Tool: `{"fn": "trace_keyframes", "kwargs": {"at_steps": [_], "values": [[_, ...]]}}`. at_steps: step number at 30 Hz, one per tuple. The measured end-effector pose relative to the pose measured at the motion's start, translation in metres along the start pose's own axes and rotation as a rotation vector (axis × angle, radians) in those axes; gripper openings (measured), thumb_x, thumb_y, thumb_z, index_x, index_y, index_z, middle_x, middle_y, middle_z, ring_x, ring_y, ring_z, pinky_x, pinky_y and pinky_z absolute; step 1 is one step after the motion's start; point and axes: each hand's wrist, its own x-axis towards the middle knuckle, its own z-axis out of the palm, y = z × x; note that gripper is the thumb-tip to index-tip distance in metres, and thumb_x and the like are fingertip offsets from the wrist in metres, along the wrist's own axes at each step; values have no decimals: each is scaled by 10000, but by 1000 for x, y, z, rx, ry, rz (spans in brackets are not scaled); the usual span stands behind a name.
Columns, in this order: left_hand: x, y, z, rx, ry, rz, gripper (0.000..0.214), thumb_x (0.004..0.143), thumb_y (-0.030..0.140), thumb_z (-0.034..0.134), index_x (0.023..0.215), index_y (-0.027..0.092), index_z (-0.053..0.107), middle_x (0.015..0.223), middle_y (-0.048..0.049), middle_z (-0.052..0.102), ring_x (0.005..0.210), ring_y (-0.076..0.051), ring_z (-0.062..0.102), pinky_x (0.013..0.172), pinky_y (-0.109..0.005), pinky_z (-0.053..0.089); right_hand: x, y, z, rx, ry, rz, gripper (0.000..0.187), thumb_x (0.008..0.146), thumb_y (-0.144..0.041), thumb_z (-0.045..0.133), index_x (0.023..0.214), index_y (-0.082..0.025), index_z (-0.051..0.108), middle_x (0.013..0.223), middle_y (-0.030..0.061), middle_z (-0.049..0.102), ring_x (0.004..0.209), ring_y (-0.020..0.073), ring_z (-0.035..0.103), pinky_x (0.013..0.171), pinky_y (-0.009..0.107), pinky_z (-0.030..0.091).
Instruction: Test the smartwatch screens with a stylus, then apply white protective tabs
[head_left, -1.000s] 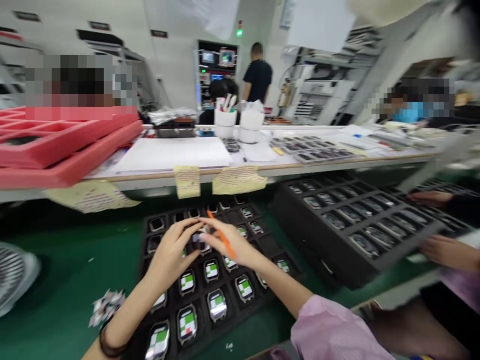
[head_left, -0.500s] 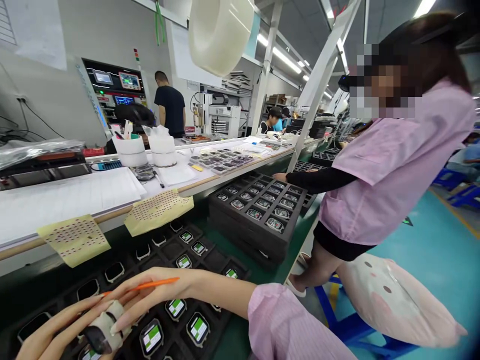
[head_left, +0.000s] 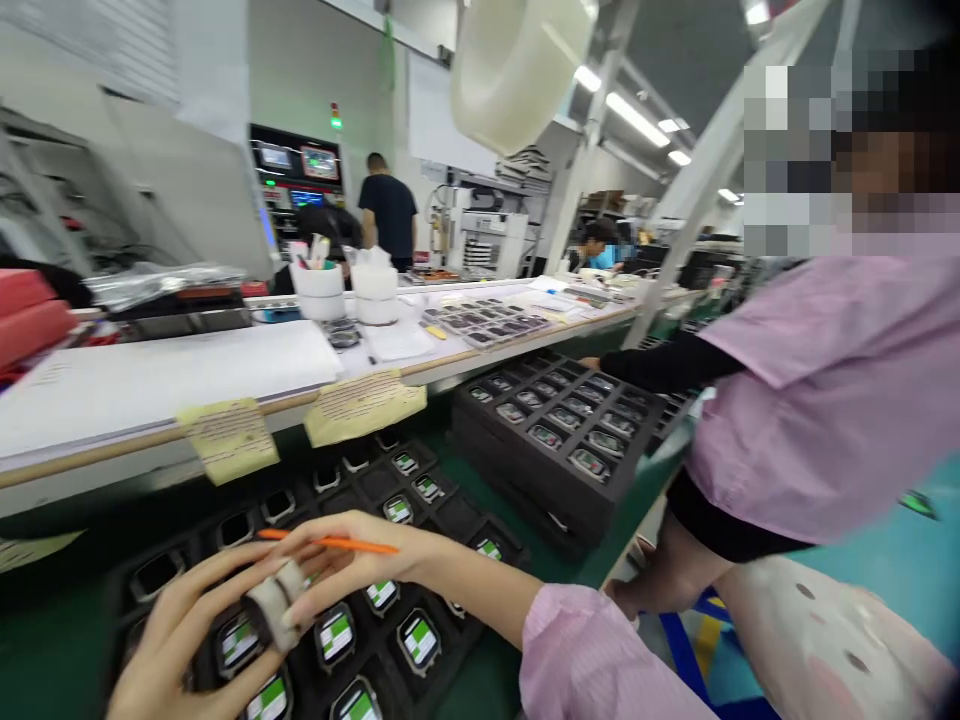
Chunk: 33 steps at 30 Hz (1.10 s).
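Smartwatches (head_left: 335, 634) sit in a tray (head_left: 450, 510); left hand (head_left: 176, 650) and right hand (head_left: 352, 560) close on a pale band (head_left: 274, 603) (orange stick (head_left: 326, 542) clamped in the right).

Green-screened smartwatches (head_left: 335, 636) in black foam tray (head_left: 373, 487)

The bare left hand (head_left: 176, 650) curls at lower left of the frame. The bare right hand (head_left: 352, 555) stretches across just above it, fingers extended.

Black foam trays (head_left: 559, 470) on green matting (head_left: 49, 640)
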Motion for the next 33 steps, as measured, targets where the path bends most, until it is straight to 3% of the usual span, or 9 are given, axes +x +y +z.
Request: {"fn": "trace_keyframes", "kwargs": {"at_steps": [2,3,7,11,15,19,24,28,33], "values": [[3,10,-5,-20,-15,18,453,770,359,620,1196,508,583,1174,75,660,998,-310,652,832,-514,579,-3,-1,7,10,49,-12,710,327,-182,952,969,-188,649,880,-11,660,840,170,659,832,315,505],[5,15,-8,-21,-17,36,425,779,298,647,1178,440,609,1165,31,661,997,-284,653,832,-465,581,-5,-1,10,4,58,-15,690,340,-188,952,960,-184,647,865,-7,668,835,179,669,831,326,508],[6,28,-14,-41,-21,64,352,784,206,685,1128,261,630,1121,-83,664,1061,-251,624,912,-401,527,-8,6,19,-25,85,-79,535,512,-272,911,980,-212,659,862,4,700,813,187,694,815,331,525],[-3,31,-15,-119,-76,17,379,759,286,716,1122,215,633,1167,-124,659,1129,-268,593,992,-416,459,-12,13,26,-9,113,-76,451,534,-305,883,945,-240,709,873,37,737,837,242,708,770,341,557],[-9,33,-18,-108,-224,-67,429,782,412,706,1138,183,643,1222,-134,648,1170,-252,585,1048,-386,412,-18,22,20,-143,113,-26,440,575,-350,852,978,-230,721,924,72,758,866,297,721,767,377,583],[-8,33,-23,-141,-216,-130,426,753,372,757,1115,171,657,1305,-131,615,1232,-227,562,1079,-334,401,-18,28,6,-279,255,-86,418,777,-445,698,1145,-249,684,1126,111,729,956,310,711,739,366,607],[-10,35,-25,-325,-75,-249,513,716,269,783,1191,160,623,1315,-122,622,1200,-237,597,998,-317,487,-18,13,6,-205,488,-423,346,936,-455,481,1114,-253,698,912,79,745,737,236,710,582,345,584],[-9,36,-21,-368,-40,-376,514,706,200,755,1201,172,620,1171,-81,702,969,-204,686,801,-274,558,-30,-4,15,-329,440,-772,333,915,-338,517,752,-193,769,747,79,730,627,211,659,542,343,523],[-5,34,-15,-387,-42,-339,483,716,104,702,1186,166,607,1190,-90,693,1019,-209,680,839,-288,563,-35,-5,19,-432,397,-874,417,974,-273,452,709,-222,770,578,31,704,528,181,635,497,315,484]]}}
